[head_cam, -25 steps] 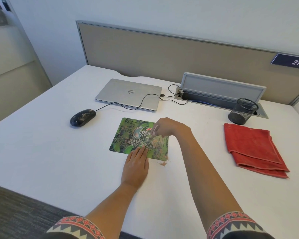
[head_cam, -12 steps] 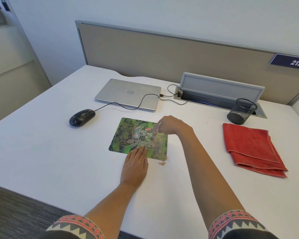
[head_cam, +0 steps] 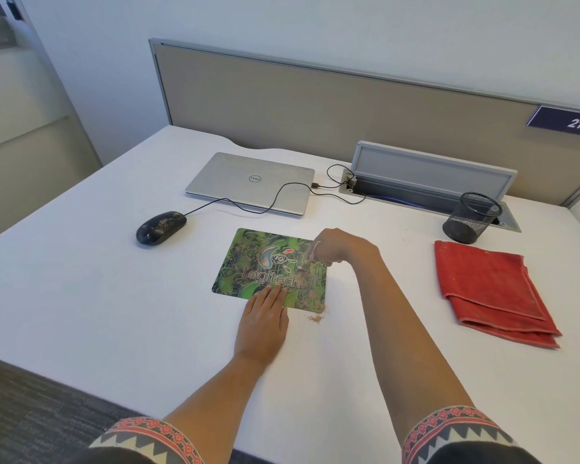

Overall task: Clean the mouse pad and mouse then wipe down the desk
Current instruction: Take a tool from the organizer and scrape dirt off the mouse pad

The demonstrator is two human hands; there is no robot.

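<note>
a green patterned mouse pad (head_cam: 268, 267) printed with the word "logitech" lies near the middle of a white desk (head_cam: 81, 296), its right portion scattered with brownish crumbs (head_cam: 310, 293); a few more crumbs sit on the desk just off the pad's near right corner. the left hand (head_cam: 263, 318) lies flat and open, palm down, fingers together, its fingertips pressing on the pad's near edge and holding nothing. the right hand (head_cam: 340, 246) is closed around a small brush (head_cam: 307, 259) with a pale handle, bristles down on the pad's right side above the crumbs. a black corded mouse (head_cam: 160, 226), speckled with the same debris, rests on the desk to the left of the pad and well apart from it, its cable running to a closed silver laptop (head_cam: 252, 182) marked "dell" behind the pad. a folded red cloth (head_cam: 489, 289) lies at right, just in front of a black mesh pen cup (head_cam: 471, 217) standing by an open cable tray (head_cam: 432, 182). a dark blue plate (head_cam: 566, 122) on the beige partition (head_cam: 315, 108) reads "212"; patterned sleeves (head_cam: 456, 430) show at the bottom edge
</note>
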